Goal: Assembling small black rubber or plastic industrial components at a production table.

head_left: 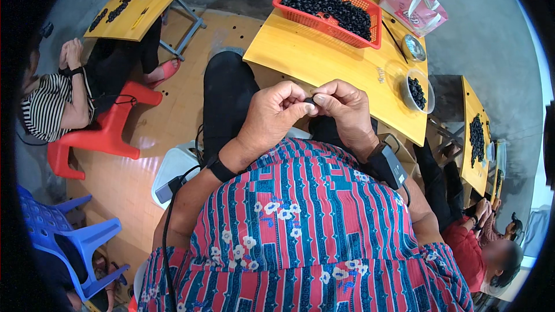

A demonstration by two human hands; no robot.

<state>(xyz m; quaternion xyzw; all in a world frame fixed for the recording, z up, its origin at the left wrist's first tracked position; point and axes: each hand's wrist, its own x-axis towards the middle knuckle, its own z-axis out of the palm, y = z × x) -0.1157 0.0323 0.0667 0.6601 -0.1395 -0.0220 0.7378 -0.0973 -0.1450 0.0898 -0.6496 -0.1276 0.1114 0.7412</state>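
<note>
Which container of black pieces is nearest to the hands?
The small clear bowl at the table's right edge; the red basket stands at the far side.

The tabletop (324,60) is yellow wood. A red basket (281,1) holds black rings (326,1). The blouse (312,219) has red and blue stripes with small white flowers. A pink bag (411,4) sits behind. One stool (104,133) is red, a chair (63,228) blue. A nearby person's shirt (46,107) is black-and-white striped.
</note>
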